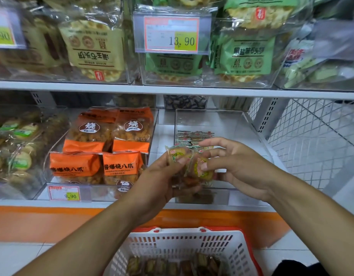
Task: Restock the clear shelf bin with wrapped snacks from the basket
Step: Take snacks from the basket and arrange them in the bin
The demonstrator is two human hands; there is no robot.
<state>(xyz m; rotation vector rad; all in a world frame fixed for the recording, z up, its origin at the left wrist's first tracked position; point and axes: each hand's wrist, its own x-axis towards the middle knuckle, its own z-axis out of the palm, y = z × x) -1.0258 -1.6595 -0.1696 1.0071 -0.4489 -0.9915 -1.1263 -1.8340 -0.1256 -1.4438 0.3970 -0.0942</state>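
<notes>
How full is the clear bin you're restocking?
Mostly empty. The clear bin shows only a low row of wrapped snacks near its middle, with bare floor behind them.

Basket (178,246) white lattice, red rim; wrapped snacks (189,166) yellow-green labels; neighbouring packs (104,148) orange, white lettering.

upper price tag (171,34) 13.90, lower price tag (64,193) 9.90

2 hands (239,168), 4 orange snack bags (110,148), 1 basket (184,242), 2 readable price tags (172,34)
</notes>
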